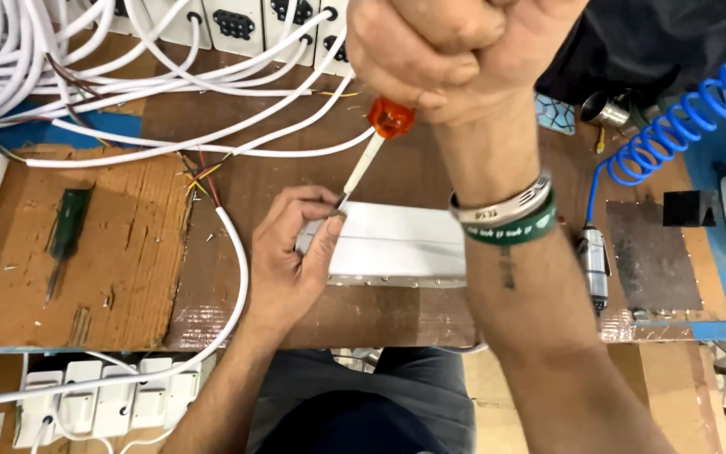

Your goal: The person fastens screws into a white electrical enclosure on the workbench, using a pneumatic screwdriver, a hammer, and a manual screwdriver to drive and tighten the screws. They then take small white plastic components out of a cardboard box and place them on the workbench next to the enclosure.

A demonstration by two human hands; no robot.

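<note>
Right hand fisted tight around the orange-handled screwdriver; left hand fingers pinched its tip against the white box.

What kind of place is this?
Probably an electrical assembly workbench: white cables pile up, socket boxes lie around, and the right hand drives a screwdriver into a white box.

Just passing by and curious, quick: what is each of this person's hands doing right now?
Left hand: fingers pinched at one end of the white box, steadying the screwdriver tip.
Right hand: closed in a fist around the orange-handled screwdriver.
</note>
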